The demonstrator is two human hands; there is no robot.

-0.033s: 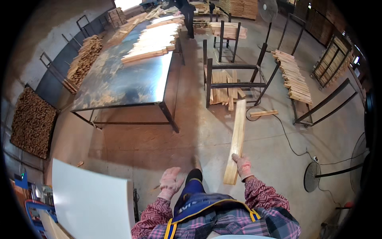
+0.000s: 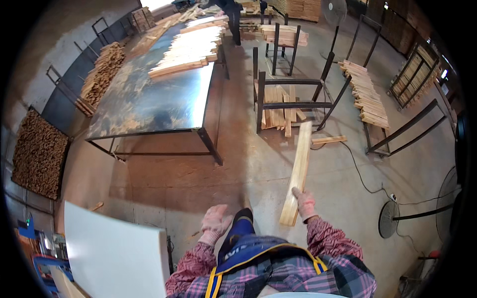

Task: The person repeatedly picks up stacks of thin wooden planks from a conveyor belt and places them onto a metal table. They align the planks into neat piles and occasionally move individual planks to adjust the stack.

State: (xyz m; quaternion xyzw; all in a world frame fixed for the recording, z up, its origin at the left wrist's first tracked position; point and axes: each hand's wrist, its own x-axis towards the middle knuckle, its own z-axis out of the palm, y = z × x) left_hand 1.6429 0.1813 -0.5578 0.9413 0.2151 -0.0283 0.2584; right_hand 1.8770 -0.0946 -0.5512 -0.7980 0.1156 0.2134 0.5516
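In a pale pink work glove, my right hand (image 2: 305,203) grips a long wooden board (image 2: 297,171) near its lower end, thumb on its upper face. The board slants up and away from me over the concrete floor. My left hand (image 2: 215,221), gloved alike, hangs free at the left of my blue apron (image 2: 248,251), with its fingers stretched and nothing in it. Beyond the board's far end, a dark metal rack frame (image 2: 298,106) stands with several loose boards (image 2: 273,110) in and under it.
A metal-topped table (image 2: 149,107) at the left bears a row of boards (image 2: 191,49). Stacked wood (image 2: 39,154) lines the left wall. A white panel (image 2: 114,253) stands near my left. To the right are a board rack (image 2: 366,94), a black cable (image 2: 360,171) and a fan (image 2: 388,219). Far off stands a person (image 2: 233,20).
The view has shifted very slightly. My left hand is a little higher in the picture, and the board in my right hand has tilted slightly rightward at its far end.
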